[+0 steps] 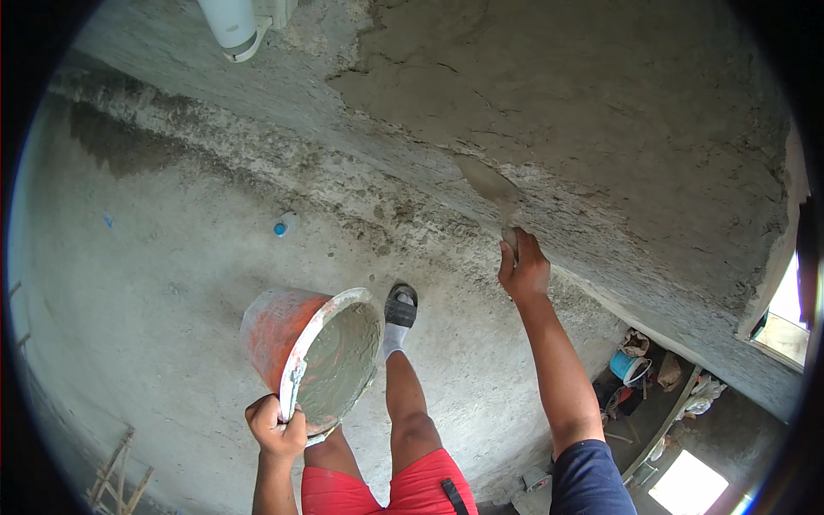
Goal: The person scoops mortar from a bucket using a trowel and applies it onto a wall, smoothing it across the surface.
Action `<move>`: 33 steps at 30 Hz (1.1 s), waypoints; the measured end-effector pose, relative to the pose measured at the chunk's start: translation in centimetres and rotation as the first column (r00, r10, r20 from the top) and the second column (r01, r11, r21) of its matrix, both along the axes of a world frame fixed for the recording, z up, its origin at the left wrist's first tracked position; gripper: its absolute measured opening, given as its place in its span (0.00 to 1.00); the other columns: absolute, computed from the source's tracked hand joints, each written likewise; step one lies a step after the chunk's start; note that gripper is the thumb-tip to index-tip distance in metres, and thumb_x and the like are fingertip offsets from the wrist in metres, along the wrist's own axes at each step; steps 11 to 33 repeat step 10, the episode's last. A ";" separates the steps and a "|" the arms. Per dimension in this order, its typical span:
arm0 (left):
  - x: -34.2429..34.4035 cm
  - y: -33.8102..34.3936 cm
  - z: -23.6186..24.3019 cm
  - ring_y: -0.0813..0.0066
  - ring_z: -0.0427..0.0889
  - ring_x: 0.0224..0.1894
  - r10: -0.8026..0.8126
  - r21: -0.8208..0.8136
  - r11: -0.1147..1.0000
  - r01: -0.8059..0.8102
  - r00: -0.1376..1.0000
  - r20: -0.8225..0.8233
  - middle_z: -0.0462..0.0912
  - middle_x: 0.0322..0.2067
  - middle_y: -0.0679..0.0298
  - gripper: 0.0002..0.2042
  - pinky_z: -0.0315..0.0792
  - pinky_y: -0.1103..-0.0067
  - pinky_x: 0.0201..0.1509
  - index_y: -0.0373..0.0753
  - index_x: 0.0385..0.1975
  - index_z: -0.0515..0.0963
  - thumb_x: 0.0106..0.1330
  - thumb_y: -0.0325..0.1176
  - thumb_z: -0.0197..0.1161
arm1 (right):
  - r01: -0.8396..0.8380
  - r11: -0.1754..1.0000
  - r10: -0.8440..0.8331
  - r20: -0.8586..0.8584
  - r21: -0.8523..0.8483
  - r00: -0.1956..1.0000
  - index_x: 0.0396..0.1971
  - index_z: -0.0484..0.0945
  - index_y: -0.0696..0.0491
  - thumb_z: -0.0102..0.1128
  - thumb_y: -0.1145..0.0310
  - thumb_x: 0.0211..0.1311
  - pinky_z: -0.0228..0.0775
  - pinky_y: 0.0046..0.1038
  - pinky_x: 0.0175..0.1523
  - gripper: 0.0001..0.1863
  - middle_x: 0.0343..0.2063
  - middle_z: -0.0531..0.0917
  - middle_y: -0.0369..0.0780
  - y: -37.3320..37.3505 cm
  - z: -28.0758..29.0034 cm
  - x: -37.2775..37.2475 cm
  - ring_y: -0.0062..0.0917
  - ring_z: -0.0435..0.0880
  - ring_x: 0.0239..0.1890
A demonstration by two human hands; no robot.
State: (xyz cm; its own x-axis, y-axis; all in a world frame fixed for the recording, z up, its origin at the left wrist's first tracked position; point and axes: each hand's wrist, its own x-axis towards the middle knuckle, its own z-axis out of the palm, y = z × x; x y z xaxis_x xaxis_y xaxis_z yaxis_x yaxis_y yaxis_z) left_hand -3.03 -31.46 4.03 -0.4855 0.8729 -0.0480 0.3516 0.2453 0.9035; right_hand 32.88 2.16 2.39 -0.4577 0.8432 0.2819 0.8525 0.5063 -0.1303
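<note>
My left hand point(277, 427) grips the rim of an orange bucket point(283, 330), its outside smeared with pale mortar. The bucket tilts so that the wet grey mortar point(342, 356) inside shows. Out to the right, my right hand point(524, 268) is closed round the handle of a trowel. The trowel's mortar-coated blade point(489, 182) lies against the wall, at the lower edge of a patch of fresh plaster point(566, 77). Below that patch the wall point(412, 167) shows rough, paler grey.
A small clear bottle with a blue cap point(281, 229) is on the concrete floor point(172, 283). A white pipe point(230, 24) runs down the wall at upper left. At lower right are a light-blue bucket point(629, 366) and assorted clutter. A wooden frame point(116, 476) stands at lower left.
</note>
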 end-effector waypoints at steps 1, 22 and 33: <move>0.0 -0.1 0.0 0.64 0.62 0.12 0.002 -0.007 1.000 -0.002 1.000 0.007 0.63 0.12 0.61 0.14 0.54 0.70 0.20 0.39 0.14 0.60 0.46 0.21 0.61 | 0.009 1.000 -0.009 -0.003 -0.012 1.000 0.52 0.74 0.58 0.61 0.67 0.65 0.79 0.41 0.30 0.18 0.35 0.81 0.49 -0.5 0.2 -0.1 0.47 0.84 0.30; -0.3 -1.2 -0.8 0.61 0.69 0.11 -0.061 -0.056 0.997 0.058 0.997 -0.052 0.67 0.10 0.58 0.08 0.61 0.71 0.19 0.36 0.13 0.64 0.45 0.20 0.56 | 0.004 0.988 0.007 -0.073 0.155 0.997 0.53 0.74 0.57 0.64 0.67 0.63 0.79 0.40 0.32 0.20 0.35 0.82 0.50 1.2 2.8 -0.1 0.47 0.85 0.32; -0.3 -1.2 -0.8 0.61 0.69 0.11 -0.061 -0.056 0.997 0.058 0.997 -0.052 0.67 0.10 0.58 0.08 0.61 0.71 0.19 0.36 0.13 0.64 0.45 0.20 0.56 | 0.004 0.988 0.007 -0.073 0.155 0.997 0.53 0.74 0.57 0.64 0.67 0.63 0.79 0.40 0.32 0.20 0.35 0.82 0.50 1.2 2.8 -0.1 0.47 0.85 0.32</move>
